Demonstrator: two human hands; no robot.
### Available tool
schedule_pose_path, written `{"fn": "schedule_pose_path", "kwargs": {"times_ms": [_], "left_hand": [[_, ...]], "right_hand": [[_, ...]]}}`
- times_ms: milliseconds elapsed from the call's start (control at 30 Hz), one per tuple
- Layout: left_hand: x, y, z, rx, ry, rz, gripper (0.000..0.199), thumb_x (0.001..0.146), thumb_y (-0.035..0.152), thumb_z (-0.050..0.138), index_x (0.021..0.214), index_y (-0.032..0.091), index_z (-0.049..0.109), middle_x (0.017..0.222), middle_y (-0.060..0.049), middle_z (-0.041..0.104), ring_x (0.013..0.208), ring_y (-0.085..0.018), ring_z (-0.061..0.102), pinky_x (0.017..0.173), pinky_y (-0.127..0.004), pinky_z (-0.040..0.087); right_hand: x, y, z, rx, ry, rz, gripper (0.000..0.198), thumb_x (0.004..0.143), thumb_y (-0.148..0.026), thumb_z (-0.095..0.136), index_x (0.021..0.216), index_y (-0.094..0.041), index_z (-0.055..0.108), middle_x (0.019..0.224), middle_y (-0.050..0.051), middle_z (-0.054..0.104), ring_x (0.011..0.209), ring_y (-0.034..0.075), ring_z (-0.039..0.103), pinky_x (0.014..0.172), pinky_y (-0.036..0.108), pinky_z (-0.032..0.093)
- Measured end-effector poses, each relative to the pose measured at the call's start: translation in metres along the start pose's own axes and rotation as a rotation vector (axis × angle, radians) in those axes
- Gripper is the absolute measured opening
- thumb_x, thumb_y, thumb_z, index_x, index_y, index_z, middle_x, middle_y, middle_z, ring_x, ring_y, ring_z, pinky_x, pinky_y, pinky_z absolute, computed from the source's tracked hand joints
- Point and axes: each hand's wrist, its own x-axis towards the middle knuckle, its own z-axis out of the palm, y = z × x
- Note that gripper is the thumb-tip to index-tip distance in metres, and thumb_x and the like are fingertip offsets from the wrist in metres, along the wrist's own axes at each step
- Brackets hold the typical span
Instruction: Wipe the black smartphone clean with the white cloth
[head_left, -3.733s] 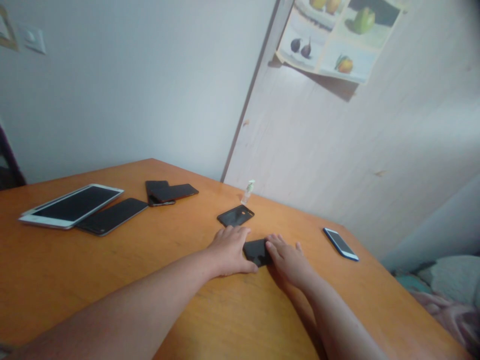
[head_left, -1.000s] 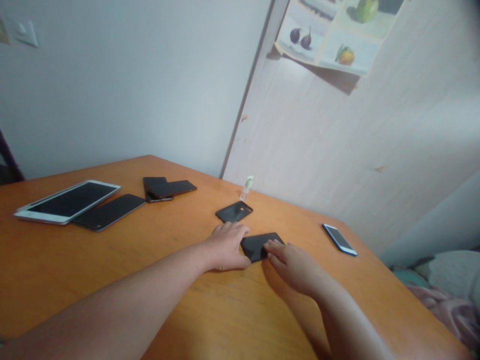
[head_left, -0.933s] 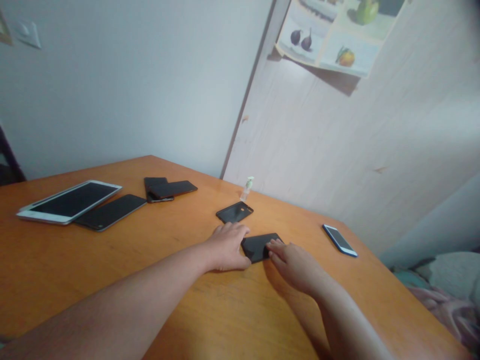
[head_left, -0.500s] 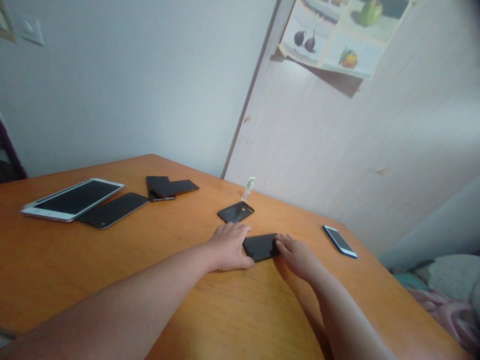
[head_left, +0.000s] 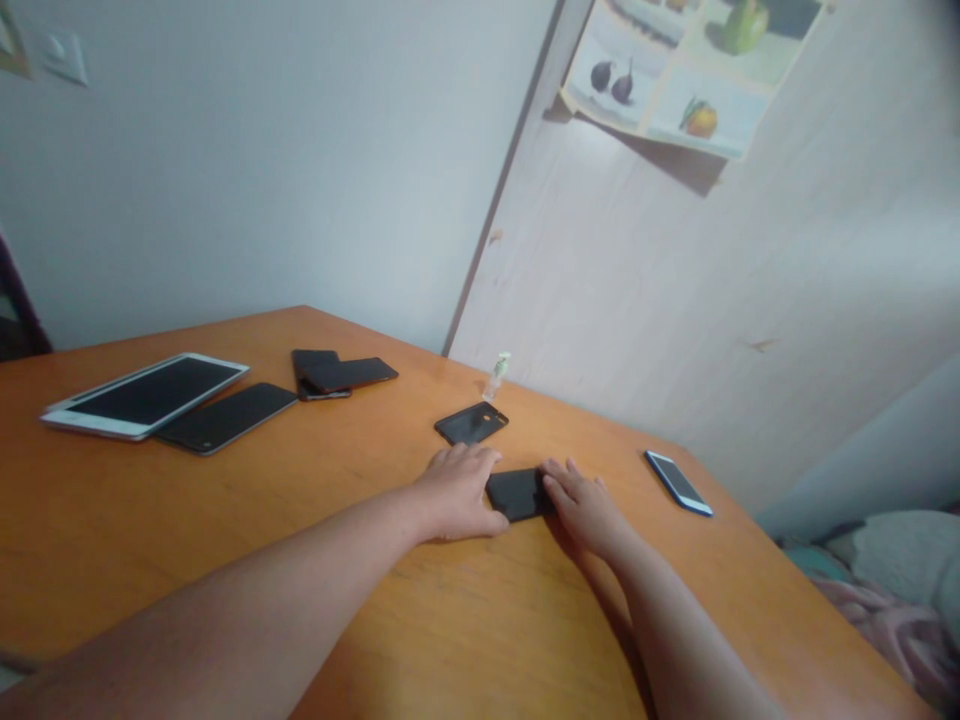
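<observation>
A black smartphone (head_left: 517, 494) lies flat on the wooden table, with one of my hands at each end of it. My left hand (head_left: 459, 494) is closed round its left end, the thumb at the near edge and the fingers at the far edge. Across the phone's right end lie the outstretched fingers of my right hand (head_left: 581, 503), covering that end; its thumb is hard to make out. Just beyond my left hand is a black phone case (head_left: 472, 424) with its hollow side up. A small clear bottle with a green-white top (head_left: 496, 378) stands behind the case.
To the left lie a white tablet (head_left: 161, 392), a dark phone (head_left: 229, 418) touching it, and dark phones or cases (head_left: 349, 374) overlapping farther back. At the right edge of the table (head_left: 420, 620) is a blue-edged white phone (head_left: 679, 482). Walls rise behind; bedding (head_left: 892, 570) is beyond.
My right hand has slid a little to the left, farther over the phone's right end. The phone and my left hand have stayed in place.
</observation>
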Motion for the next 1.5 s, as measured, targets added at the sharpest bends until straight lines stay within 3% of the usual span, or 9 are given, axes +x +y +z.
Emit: {"fn": "schedule_pose_path", "kwargs": {"times_ms": [67,267,433,500,700,767,1000,1300,1500], "left_hand": [[0.000,0.000,0.000,0.003,-0.011,-0.008,0.070,0.063,0.053,0.066,0.123,0.022,0.048,0.121,-0.010,0.056,0.109,-0.033,0.052,0.091,-0.043,0.043],[0.000,-0.001,0.001,0.007,-0.013,-0.006,0.066,0.065,0.053,0.063,0.121,0.022,0.048,0.117,-0.010,0.058,0.108,-0.032,0.052,0.091,-0.043,0.042],[0.001,-0.001,0.003,-0.003,-0.003,-0.015,0.070,0.063,0.049,0.065,0.124,0.022,0.046,0.122,-0.010,0.056,0.111,-0.034,0.051,0.092,-0.043,0.042],[0.001,-0.001,0.003,-0.014,-0.002,-0.020,0.071,0.062,0.047,0.065,0.126,0.022,0.045,0.124,-0.010,0.056,0.112,-0.034,0.051,0.092,-0.043,0.042],[0.000,-0.001,0.004,-0.054,0.022,-0.007,0.058,0.066,0.043,0.062,0.119,0.024,0.049,0.117,-0.008,0.059,0.107,-0.031,0.054,0.091,-0.043,0.043],[0.000,-0.002,0.004,-0.060,0.015,-0.012,0.055,0.066,0.041,0.061,0.118,0.024,0.050,0.116,-0.008,0.059,0.108,-0.031,0.054,0.091,-0.042,0.043],[0.002,-0.001,0.002,-0.047,-0.011,-0.077,0.083,0.059,0.042,0.066,0.134,0.018,0.039,0.126,-0.013,0.056,0.116,-0.036,0.051,0.096,-0.046,0.042],[0.002,-0.002,0.004,-0.105,0.000,-0.107,0.097,0.062,0.042,0.063,0.146,0.018,0.022,0.141,-0.013,0.047,0.127,-0.036,0.044,0.103,-0.046,0.038],[0.003,-0.001,0.003,-0.104,-0.032,-0.139,0.098,0.059,0.046,0.065,0.145,0.019,0.025,0.134,-0.014,0.054,0.123,-0.037,0.047,0.100,-0.046,0.041]], "right_hand": [[0.002,0.001,0.003,0.002,0.016,0.002,0.048,0.099,-0.037,0.029,0.141,-0.021,0.045,0.150,0.007,0.038,0.143,0.029,0.021,0.112,0.063,0.013],[-0.012,-0.025,0.004,0.112,-0.035,-0.285,0.046,0.099,-0.039,0.031,0.140,-0.027,0.046,0.149,0.003,0.040,0.142,0.023,0.025,0.116,0.054,0.010],[-0.001,-0.005,0.002,-0.025,0.036,0.009,0.044,0.099,-0.037,0.030,0.137,-0.026,0.049,0.149,0.005,0.041,0.142,0.032,0.023,0.108,0.070,0.011],[0.000,-0.004,0.003,-0.044,0.045,0.037,0.044,0.099,-0.036,0.029,0.137,-0.026,0.049,0.149,0.005,0.040,0.142,0.032,0.024,0.108,0.070,0.013],[-0.018,-0.047,0.007,0.081,-0.021,-0.362,0.046,0.100,-0.037,0.028,0.144,-0.030,0.040,0.152,0.001,0.035,0.144,0.025,0.021,0.115,0.058,0.010],[-0.020,-0.053,0.006,0.108,-0.044,-0.406,0.046,0.100,-0.037,0.027,0.144,-0.033,0.038,0.153,-0.001,0.033,0.144,0.025,0.019,0.114,0.059,0.009],[-0.014,-0.029,-0.002,0.038,-0.007,-0.142,0.043,0.099,-0.038,0.031,0.137,-0.030,0.049,0.147,0.003,0.044,0.143,0.031,0.023,0.109,0.068,0.011],[-0.016,-0.053,0.006,0.131,-0.062,-0.419,0.045,0.100,-0.039,0.028,0.145,-0.035,0.036,0.154,-0.004,0.031,0.145,0.029,0.015,0.112,0.066,0.004],[-0.034,-0.046,-0.028,0.158,-0.196,-0.459,0.043,0.100,-0.046,0.028,0.136,-0.036,0.051,0.143,0.000,0.050,0.141,0.027,0.028,0.114,0.062,0.003]]}}
